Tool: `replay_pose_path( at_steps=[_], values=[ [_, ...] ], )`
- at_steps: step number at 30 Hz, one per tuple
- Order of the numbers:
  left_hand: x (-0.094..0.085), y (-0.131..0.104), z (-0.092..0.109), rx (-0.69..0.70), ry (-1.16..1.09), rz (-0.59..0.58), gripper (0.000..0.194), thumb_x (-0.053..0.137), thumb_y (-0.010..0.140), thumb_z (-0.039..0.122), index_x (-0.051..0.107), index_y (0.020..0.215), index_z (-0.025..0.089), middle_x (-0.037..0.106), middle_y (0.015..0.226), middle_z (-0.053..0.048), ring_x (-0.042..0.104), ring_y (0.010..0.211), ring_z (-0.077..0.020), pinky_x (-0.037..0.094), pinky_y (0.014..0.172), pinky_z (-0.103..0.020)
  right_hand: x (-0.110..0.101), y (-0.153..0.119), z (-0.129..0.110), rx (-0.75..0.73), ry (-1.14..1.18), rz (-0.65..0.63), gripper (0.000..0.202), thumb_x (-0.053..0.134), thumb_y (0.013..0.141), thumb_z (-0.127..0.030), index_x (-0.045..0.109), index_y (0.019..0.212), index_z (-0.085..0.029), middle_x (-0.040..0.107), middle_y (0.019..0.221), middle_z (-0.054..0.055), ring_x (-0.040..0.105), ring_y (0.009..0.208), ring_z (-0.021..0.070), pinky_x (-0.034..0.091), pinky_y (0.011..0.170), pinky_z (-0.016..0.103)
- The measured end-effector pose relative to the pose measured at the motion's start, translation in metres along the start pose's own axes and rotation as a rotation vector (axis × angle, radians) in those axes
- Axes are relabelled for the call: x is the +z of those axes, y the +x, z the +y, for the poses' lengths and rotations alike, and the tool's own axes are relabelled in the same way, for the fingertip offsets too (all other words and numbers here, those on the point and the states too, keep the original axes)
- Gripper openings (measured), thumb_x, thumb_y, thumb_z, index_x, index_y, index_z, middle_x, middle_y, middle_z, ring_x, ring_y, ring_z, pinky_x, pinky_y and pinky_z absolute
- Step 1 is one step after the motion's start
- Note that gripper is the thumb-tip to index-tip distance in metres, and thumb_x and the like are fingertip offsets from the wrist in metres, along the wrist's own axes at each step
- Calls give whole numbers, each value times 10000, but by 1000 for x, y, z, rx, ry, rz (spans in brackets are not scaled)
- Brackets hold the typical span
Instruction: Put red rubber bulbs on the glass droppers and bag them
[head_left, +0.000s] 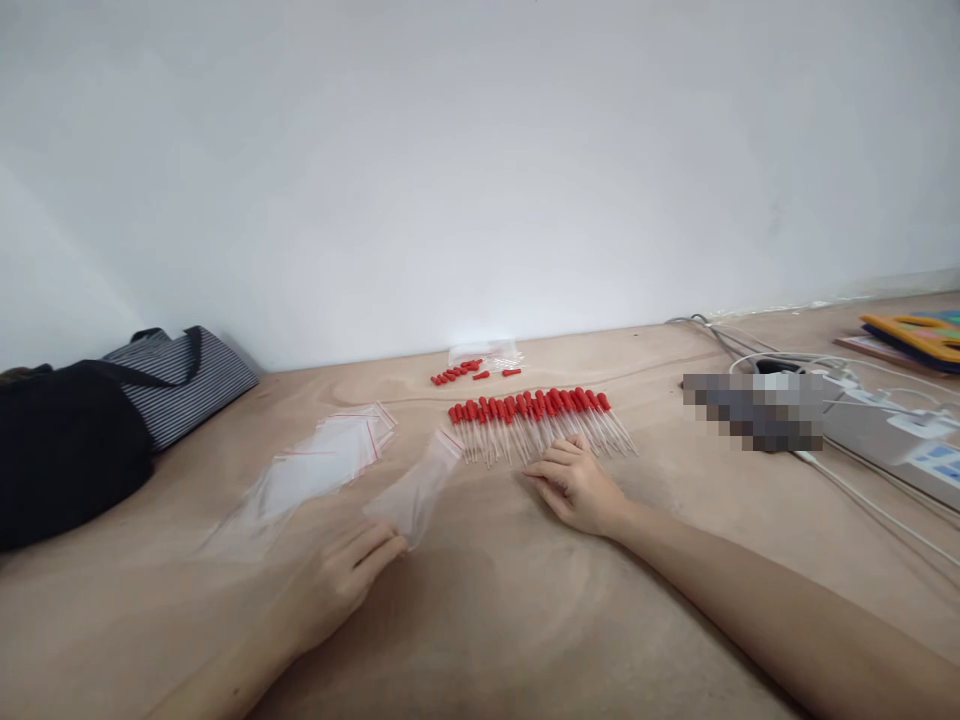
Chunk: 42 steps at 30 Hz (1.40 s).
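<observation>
My left hand [346,568] pinches the lower end of a clear zip bag [420,485] with a red line along its top; the bag slants up and to the right. Left of it, more such zip bags [322,465] lie fanned in an overlapping pile. A row of glass droppers [536,420] with red rubber bulbs lies side by side, bulbs toward the wall. My right hand [576,490] rests close to their tips, fingers curled together; whether anything is in them is hidden. Behind the row are several loose red bulbs [456,372].
Near the wall lies another clear bag [487,353] with thin glass tubes. A black bag [71,450] and a striped bag [184,385] stand at left. At right are a power strip [892,430], white cables [862,495], a blurred-out object [757,410] and a yellow-edged item [911,340].
</observation>
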<state>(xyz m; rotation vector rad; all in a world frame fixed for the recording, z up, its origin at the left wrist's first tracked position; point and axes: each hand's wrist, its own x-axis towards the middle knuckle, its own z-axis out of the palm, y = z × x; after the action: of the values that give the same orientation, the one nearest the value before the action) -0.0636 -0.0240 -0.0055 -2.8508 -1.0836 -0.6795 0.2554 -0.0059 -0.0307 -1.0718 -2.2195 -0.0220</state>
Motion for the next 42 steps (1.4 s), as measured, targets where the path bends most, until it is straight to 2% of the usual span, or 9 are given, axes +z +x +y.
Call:
replay_pose_path(
  at_steps=[2,4,6,9,12,15,23,34,42],
  values=[
    [-5,10,10,69,-40,-119,252,366,841,202,610,811,256,640,753,-17,602,682,-150,480,631,-253,-1,-1,0,0,15,-13,179,455,818,-188,630,856,-192,624,718,34,485,710,157,269,696,324],
    [-11,21,17,50,-82,-230,183,414,827,225,585,761,224,607,707,-15,575,635,-141,463,586,-245,-2,-1,-1,3,23,-28,166,467,814,-192,630,846,-195,623,708,27,483,703,154,265,693,324],
    [-11,35,23,-26,-121,-179,161,450,807,278,561,719,201,598,755,-30,578,698,-155,468,642,-266,-2,0,-2,6,29,-41,160,473,813,-198,631,837,-192,621,694,24,482,697,152,262,688,324],
    [8,57,32,-251,-83,-10,230,448,800,380,563,814,181,576,1020,-91,545,968,-228,425,843,-369,-2,1,-3,11,38,-60,165,472,813,-197,633,846,-189,622,694,28,485,701,151,262,687,325],
    [36,73,37,-403,-44,-59,615,487,742,513,377,1224,147,385,1304,-168,286,1240,-335,263,980,-499,-2,1,-4,18,39,-80,166,479,813,-208,636,866,-196,618,703,28,483,710,151,266,698,330],
    [52,75,42,-461,-71,-194,872,479,705,601,163,1344,99,207,1395,-228,109,1289,-375,142,1010,-555,-2,2,-5,38,36,-119,165,510,807,-260,639,900,-213,606,718,24,479,737,154,271,707,331],
    [47,51,51,-222,-305,-306,851,495,762,502,-7,1381,204,96,1448,-136,128,1306,-298,216,1031,-499,-2,3,-16,28,133,-203,225,543,792,-362,628,965,-246,587,824,28,483,787,160,286,724,339],
    [45,75,56,-179,-358,-325,767,512,773,441,102,1376,202,217,1423,-118,197,1294,-277,203,1044,-499,-4,-1,-10,64,169,-135,86,606,740,-292,620,740,-207,579,727,7,485,737,148,298,718,336],
    [48,75,56,-152,-342,-302,741,511,777,429,130,1371,204,271,1403,-112,246,1277,-280,218,1040,-495,-2,0,-12,-50,199,-118,71,595,738,-264,644,725,-214,601,739,7,497,742,143,315,709,333]
  ],
)
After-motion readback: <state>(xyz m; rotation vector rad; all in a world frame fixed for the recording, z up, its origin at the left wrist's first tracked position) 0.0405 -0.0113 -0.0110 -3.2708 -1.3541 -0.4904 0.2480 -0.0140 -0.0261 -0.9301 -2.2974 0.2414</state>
